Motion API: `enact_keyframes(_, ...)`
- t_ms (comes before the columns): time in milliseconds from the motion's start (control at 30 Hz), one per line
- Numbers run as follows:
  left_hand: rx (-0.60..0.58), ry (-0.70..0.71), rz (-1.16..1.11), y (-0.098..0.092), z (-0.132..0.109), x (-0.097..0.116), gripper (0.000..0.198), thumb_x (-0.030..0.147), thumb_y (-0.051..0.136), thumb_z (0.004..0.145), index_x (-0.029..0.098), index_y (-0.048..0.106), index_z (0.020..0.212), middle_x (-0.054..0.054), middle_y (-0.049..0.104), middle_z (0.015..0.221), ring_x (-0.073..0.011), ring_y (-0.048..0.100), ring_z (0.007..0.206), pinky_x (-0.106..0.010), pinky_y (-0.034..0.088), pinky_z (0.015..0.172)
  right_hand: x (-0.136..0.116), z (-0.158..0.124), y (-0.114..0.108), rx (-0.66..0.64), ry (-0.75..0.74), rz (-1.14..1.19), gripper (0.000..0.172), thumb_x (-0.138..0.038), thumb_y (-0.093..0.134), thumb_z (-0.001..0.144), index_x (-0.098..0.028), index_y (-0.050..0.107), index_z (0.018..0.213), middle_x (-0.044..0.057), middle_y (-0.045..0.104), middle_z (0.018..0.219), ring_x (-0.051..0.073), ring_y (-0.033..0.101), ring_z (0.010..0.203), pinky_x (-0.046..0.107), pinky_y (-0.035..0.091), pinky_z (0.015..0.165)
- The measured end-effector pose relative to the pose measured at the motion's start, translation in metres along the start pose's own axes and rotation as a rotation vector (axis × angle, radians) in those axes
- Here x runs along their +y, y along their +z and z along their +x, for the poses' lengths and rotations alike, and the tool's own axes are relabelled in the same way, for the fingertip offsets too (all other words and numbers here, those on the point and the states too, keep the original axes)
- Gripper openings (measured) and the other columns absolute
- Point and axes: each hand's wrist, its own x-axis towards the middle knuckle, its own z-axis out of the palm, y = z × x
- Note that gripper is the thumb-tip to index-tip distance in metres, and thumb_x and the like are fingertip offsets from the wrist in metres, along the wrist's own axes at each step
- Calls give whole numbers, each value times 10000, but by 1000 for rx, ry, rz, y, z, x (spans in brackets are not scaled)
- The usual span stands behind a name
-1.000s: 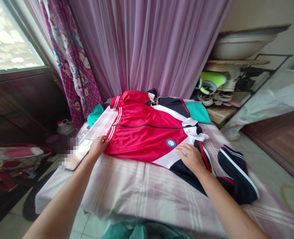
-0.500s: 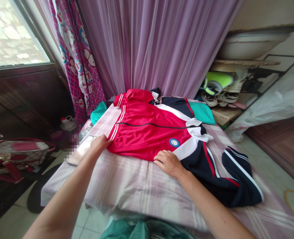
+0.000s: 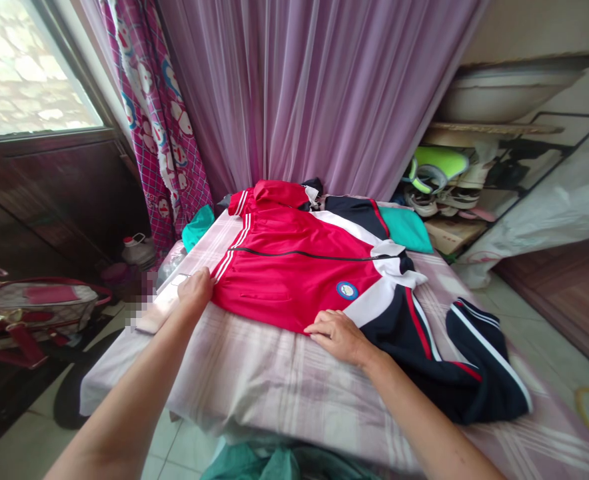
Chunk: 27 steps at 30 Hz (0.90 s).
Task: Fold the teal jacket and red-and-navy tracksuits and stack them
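A red, white and navy zip-up track jacket (image 3: 284, 273) lies spread out, its collar to the right and its striped hem to the left. My left hand (image 3: 197, 288) is closed on the near corner of the hem. Along the near side edge, my right hand (image 3: 337, 335) pinches the fabric below the round blue badge (image 3: 347, 291). The near navy sleeve (image 3: 424, 360) bends at the elbow, with its cuff (image 3: 477, 313) folded back toward the right. Beyond the jacket lie a red striped garment piece (image 3: 274, 193) and a teal cloth (image 3: 405, 228).
A checked cloth (image 3: 244, 373) covers the table. A phone-like flat object (image 3: 159, 313) lies by my left forearm. Purple curtains (image 3: 314, 87) hang behind. A shoe rack (image 3: 454, 230) stands at right, and a handbag (image 3: 39, 307) sits at left.
My left hand has pulled the hem corner slightly left and the red front looks smoother. My right hand has shifted a little toward me with the side edge.
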Motion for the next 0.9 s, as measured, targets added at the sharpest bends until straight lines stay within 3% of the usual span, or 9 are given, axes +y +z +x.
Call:
enact_keyframes(167,141,80,-2,-3,-8,6,303,332,409,959,193,612,1136,-148,668,1202,-292,655,1088,-374,496,826,3,4,-3,-36,8,42,215,-297,604,918,-323,779,1038,19,725,956,172,638,908,330,423,846)
enact_keyframes(267,224,402,-108,2,-23,24,329,351,391,976,208,664,1091,-106,698,1139,-246,662,1046,-348,490,885,3,5,-3,-28,17,46,227,-302,593,918,-320,778,1049,21,730,965,172,645,910,327,428,848)
enact_keyframes(333,164,661,-193,12,-33,39,353,378,384,988,231,692,1079,-73,719,1122,-212,662,1054,-325,482,939,1,5,-3,-23,21,37,231,-304,591,916,-320,779,1049,23,731,963,176,646,915,327,434,852)
enact_keyframes(400,92,773,-208,24,-39,50,371,405,406,985,248,683,1176,-77,683,1265,-228,617,1183,-368,450,1032,-1,3,-4,-25,23,32,233,-307,593,912,-322,780,1050,22,732,955,180,648,916,325,443,856)
enact_keyframes(500,7,687,-144,40,-39,57,488,456,445,967,290,524,1419,-84,430,1563,-294,392,1432,-533,312,1159,-1,2,-10,-38,3,77,235,-296,584,911,-312,785,1032,14,743,936,169,662,900,296,469,841)
enact_keyframes(600,-120,608,-92,42,-33,58,614,526,424,959,308,357,1529,-74,245,1649,-304,215,1514,-598,200,1191,5,8,-21,-4,-26,144,254,-276,546,923,-291,789,993,8,757,938,153,681,890,258,498,809)
enact_keyframes(733,-224,585,-37,31,-28,63,800,636,441,905,265,224,1579,-103,127,1671,-316,123,1533,-599,148,1200,20,30,-35,233,49,69,304,-292,488,945,-269,764,1071,38,753,1085,181,677,1019,309,506,931)
enact_keyframes(833,-264,576,-8,25,-27,68,917,679,487,852,234,175,1591,-133,86,1672,-324,103,1535,-591,135,1201,34,44,-36,305,198,-108,396,-329,462,963,-248,657,1298,80,630,1368,231,559,1268,413,410,1093)
enact_keyframes(900,-273,582,-6,24,-27,68,957,696,507,826,237,165,1593,-134,77,1673,-332,92,1535,-591,137,1200,44,45,-31,203,361,-217,501,-399,466,965,-235,535,1433,104,466,1531,280,397,1418,515,303,1160)
